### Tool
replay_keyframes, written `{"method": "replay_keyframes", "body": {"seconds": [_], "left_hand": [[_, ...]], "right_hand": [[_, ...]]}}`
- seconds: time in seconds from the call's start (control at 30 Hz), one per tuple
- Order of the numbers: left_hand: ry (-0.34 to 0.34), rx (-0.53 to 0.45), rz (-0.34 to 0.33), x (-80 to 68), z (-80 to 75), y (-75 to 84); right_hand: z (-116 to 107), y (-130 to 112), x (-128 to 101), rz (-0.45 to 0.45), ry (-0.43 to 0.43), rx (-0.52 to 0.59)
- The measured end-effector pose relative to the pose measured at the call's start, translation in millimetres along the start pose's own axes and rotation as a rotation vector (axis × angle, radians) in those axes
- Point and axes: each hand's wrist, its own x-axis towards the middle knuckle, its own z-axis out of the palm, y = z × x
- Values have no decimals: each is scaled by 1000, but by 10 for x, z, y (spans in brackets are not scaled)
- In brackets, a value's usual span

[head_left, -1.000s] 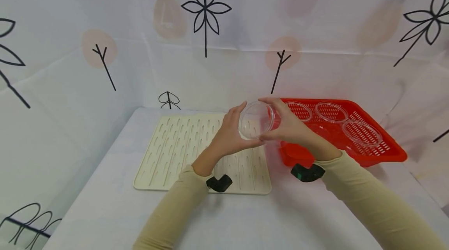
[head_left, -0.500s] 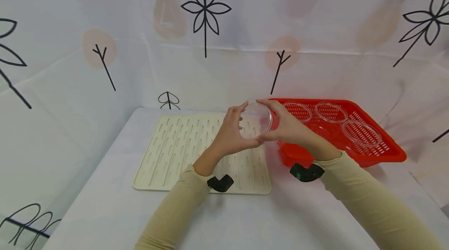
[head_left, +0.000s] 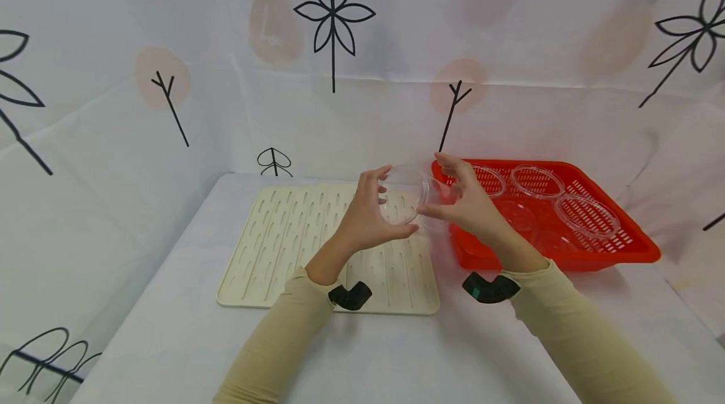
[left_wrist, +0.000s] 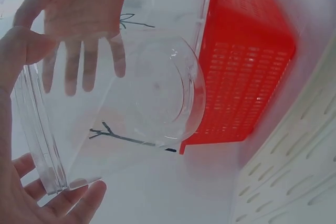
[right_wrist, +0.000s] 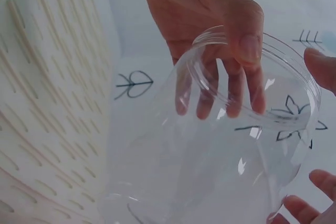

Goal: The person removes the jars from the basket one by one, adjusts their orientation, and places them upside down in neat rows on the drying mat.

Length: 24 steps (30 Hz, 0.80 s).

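Two clear plastic bowls are held in the air between my hands, above the right edge of a cream slotted mat (head_left: pixel 283 240). My left hand (head_left: pixel 392 201) grips one clear bowl (head_left: pixel 403 193) by its rim, thumb below and fingers above. My right hand (head_left: pixel 437 187) holds the other clear bowl (head_left: pixel 438 199) by its edge with thumb and fingertips, its other fingers spread. In the left wrist view the near bowl's rim (left_wrist: pixel 39 129) sits in my left hand (left_wrist: pixel 52 124), and the second bowl (left_wrist: pixel 168 93) is a little farther off. The right wrist view shows a bowl (right_wrist: pixel 220 156) with left fingers (right_wrist: pixel 247 45) on a rim.
A red slotted basket (head_left: pixel 623 253) stands right of the mat and holds several clear round dishes (head_left: pixel 535 180). A white cloth with drawn plants covers the table (head_left: pixel 396 360) and the walls behind. The basket (left_wrist: pixel 247 51) is close behind the bowls.
Both hands have shifted slightly left and apart. What looked like one clear bowl between them now shows as two, one in each hand.
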Motion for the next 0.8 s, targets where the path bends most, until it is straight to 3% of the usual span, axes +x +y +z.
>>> {"method": "replay_keyframes", "body": {"seconds": [0.4,0.8], "left_hand": [[19,-63,-38,-61,-135,-49],[81,-157,-93,-91,-186,-73]], "right_hand": [[117,116,-92,127,199,57],[278,249,-168,207,219,201]]}}
